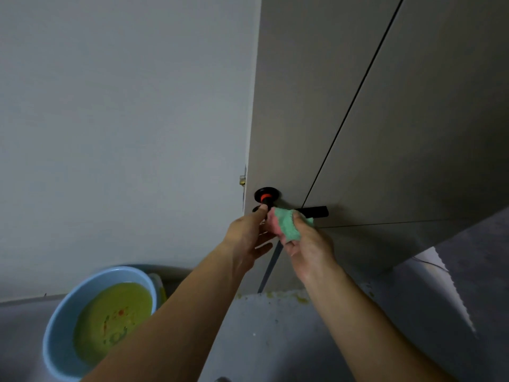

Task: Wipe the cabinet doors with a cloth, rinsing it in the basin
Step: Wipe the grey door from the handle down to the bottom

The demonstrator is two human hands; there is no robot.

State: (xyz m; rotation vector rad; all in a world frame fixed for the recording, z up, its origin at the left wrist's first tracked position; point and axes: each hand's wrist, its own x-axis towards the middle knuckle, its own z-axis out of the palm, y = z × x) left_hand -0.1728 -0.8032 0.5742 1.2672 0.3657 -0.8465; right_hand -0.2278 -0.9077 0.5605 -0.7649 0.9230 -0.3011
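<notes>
- Plain pale grey wall [124, 119] fills the left side, unmarked.
- Grey floor [275, 340] below, speckled; yellowish residue along its far edge.
- Light dim, even, no hard shadows.

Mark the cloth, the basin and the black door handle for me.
cloth [286, 226], head view, on its green face between the fingers.
basin [59, 321], head view, on its light blue left wall.
black door handle [316, 210], head view, on the lever bar.

Pale wall [124, 119] standing left; grey floor [275, 340] lying below; brass hinge [242, 180] showing at wall edge.
</notes>
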